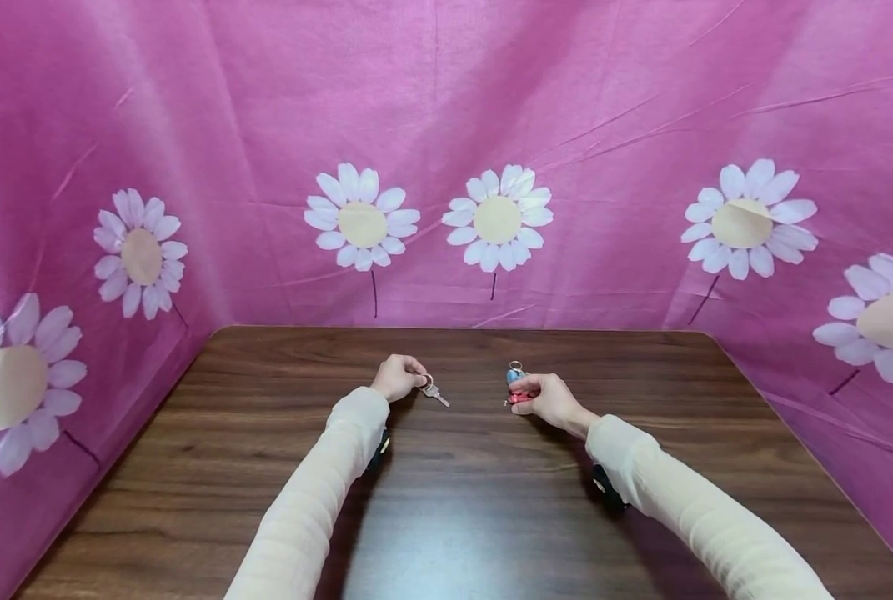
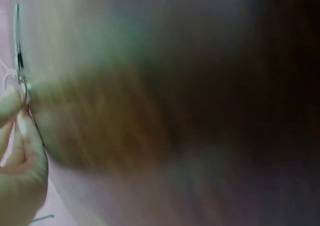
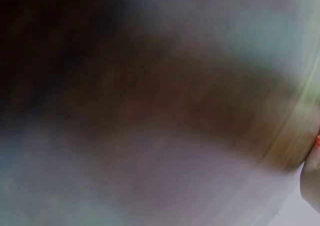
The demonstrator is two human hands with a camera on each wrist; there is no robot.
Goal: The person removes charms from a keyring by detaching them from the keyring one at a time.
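Note:
In the head view my left hand (image 1: 398,377) pinches a metal key ring (image 1: 427,382), and a silver key (image 1: 437,395) hangs from it toward the right. The left wrist view shows the fingers (image 2: 32,141) on the ring, with the key (image 2: 17,35) seen edge-on. Across a gap to the right, my right hand (image 1: 554,400) holds a small red item (image 1: 519,399) between thumb and fingers. Against those fingers lies a blue piece (image 1: 515,377) with a ring (image 1: 516,365) at its far end. In the right wrist view only the hand's edge (image 3: 311,176) and a speck of red show.
Both hands are over a brown wood-grain table (image 1: 446,483), toward its far edge. A pink cloth (image 1: 431,100) printed with white daisies rises behind the table and along both sides. Most of each wrist view is dark and blurred.

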